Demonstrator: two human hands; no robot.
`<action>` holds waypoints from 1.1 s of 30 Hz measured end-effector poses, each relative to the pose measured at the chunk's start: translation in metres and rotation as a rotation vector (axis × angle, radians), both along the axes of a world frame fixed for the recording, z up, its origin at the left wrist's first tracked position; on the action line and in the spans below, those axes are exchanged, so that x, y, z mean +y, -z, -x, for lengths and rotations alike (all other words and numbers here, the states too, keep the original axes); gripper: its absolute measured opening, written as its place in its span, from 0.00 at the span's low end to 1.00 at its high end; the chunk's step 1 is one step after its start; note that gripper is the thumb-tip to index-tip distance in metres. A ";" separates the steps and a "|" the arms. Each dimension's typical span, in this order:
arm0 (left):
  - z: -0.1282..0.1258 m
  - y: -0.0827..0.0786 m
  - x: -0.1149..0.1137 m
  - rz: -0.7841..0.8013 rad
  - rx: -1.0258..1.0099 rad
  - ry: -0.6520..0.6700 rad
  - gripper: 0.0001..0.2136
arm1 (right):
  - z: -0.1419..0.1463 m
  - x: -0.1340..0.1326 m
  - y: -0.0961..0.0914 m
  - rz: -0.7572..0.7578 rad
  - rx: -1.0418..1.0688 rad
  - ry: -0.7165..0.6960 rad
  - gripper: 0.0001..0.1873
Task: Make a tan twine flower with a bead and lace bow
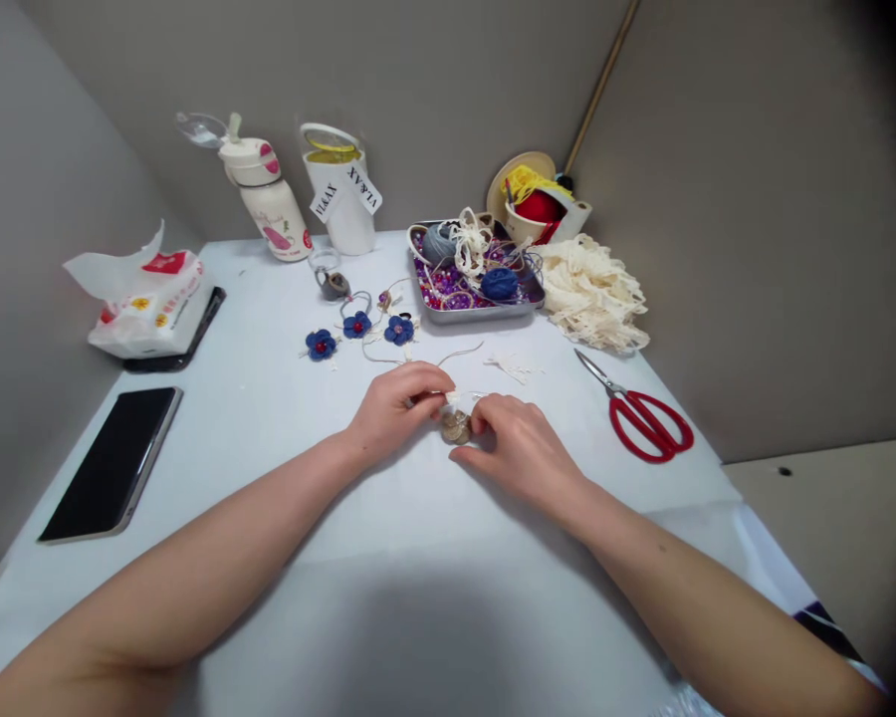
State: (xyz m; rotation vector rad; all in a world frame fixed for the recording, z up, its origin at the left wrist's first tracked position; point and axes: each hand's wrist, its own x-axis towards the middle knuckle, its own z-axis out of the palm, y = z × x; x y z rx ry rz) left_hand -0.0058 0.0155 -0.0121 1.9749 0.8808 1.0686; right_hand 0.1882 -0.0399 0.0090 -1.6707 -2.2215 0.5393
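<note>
Near the middle of the table, both hands work close together around a small, round, brownish, shiny piece [456, 427]. My left hand [403, 406] is closed in a pinch at a short strip of white lace [452, 397] just above that piece. My right hand [521, 438] curls around the right side of the brownish piece, with its thumb below and fingers above. A thin cord [459, 354] emerges behind my left fingers. Beyond the hands lie blue fabric flowers with bead centres, one of them a flower [398, 330] on a beige cord. White lace scraps [514, 368] lie behind my right hand.
A metal tray [485, 315] holds beads and yarn balls. Beside it are a lace heap [593, 294] and red-handled scissors [642, 423]. A bottle [273, 204], a white container [347, 214] and a small glass jar [329, 279] stand behind; tissues [149, 309] and a phone [112, 463] lie left.
</note>
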 end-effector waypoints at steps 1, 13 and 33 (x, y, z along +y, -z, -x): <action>0.001 -0.001 0.000 -0.060 0.033 0.011 0.06 | 0.000 0.000 0.000 0.009 0.006 0.002 0.14; 0.003 -0.006 -0.001 -0.376 0.308 0.126 0.05 | -0.014 0.008 0.003 0.055 0.069 -0.002 0.11; 0.002 -0.004 0.002 -0.209 0.369 0.160 0.07 | -0.011 0.013 0.007 -0.020 0.167 -0.092 0.06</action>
